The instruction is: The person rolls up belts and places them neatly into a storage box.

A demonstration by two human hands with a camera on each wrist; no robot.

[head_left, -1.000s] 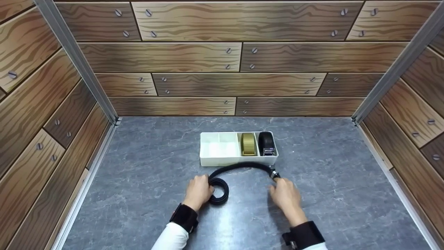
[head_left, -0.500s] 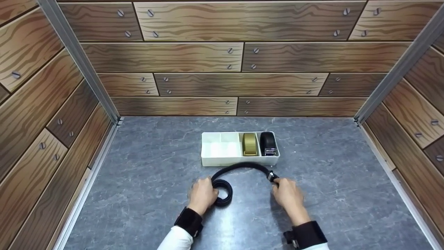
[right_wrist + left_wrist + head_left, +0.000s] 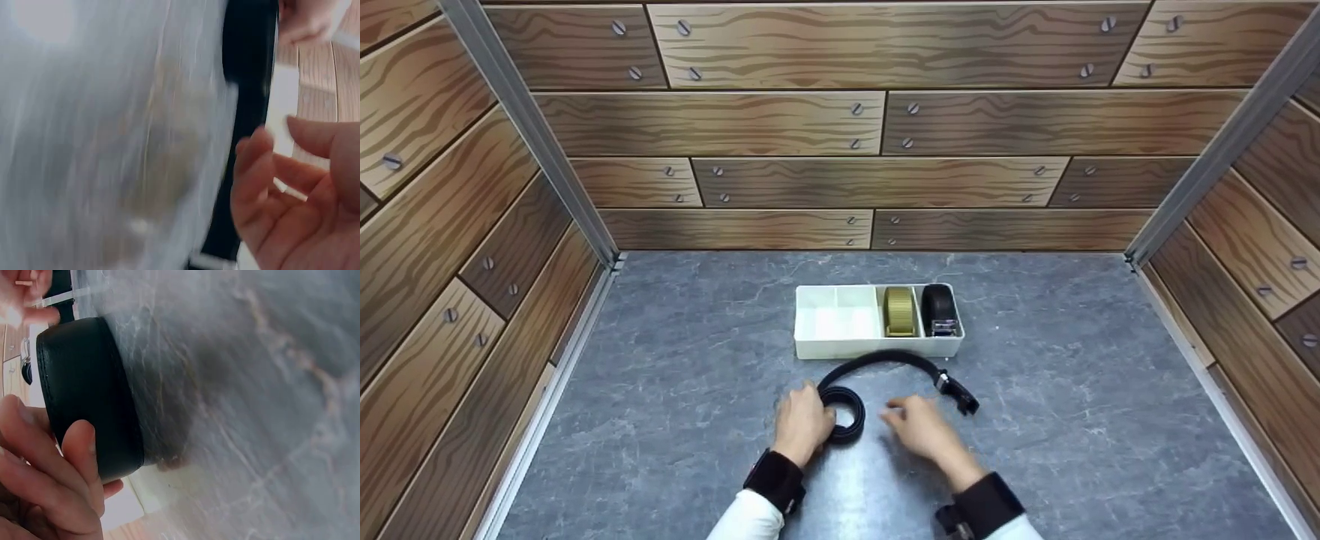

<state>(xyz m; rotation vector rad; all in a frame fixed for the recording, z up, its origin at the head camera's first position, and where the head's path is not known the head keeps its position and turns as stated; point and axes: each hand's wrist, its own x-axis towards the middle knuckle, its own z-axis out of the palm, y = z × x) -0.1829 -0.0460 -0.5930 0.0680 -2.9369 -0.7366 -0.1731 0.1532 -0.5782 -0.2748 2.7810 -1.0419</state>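
A black belt (image 3: pixel 877 358) stands on edge on the grey table, one part rolled into a coil (image 3: pixel 855 431). Its loose stretch arcs along the front of the box to the silver loop and buckle end (image 3: pixel 958 394) on the right. My left hand (image 3: pixel 804 421) grips the coil's left side; the left wrist view has thumb and fingers on the rolled leather (image 3: pixel 84 394). Inside the arc is my right hand (image 3: pixel 924 429), a short way right of the coil, holding nothing. Its fingers (image 3: pixel 253 174) are loosely bent in the right wrist view, with the belt strap beyond.
A white divided box (image 3: pixel 840 349) stands behind the belt. Its right compartments hold a rolled tan belt (image 3: pixel 898 311) and a rolled black belt (image 3: pixel 937 306) with a buckle. Wood-patterned walls (image 3: pixel 780 180) enclose the table at the back and sides.
My right hand has let go of the belt's buckle end and moved left toward the coil. The buckle end now lies on the table. My left hand keeps its grip on the coil.
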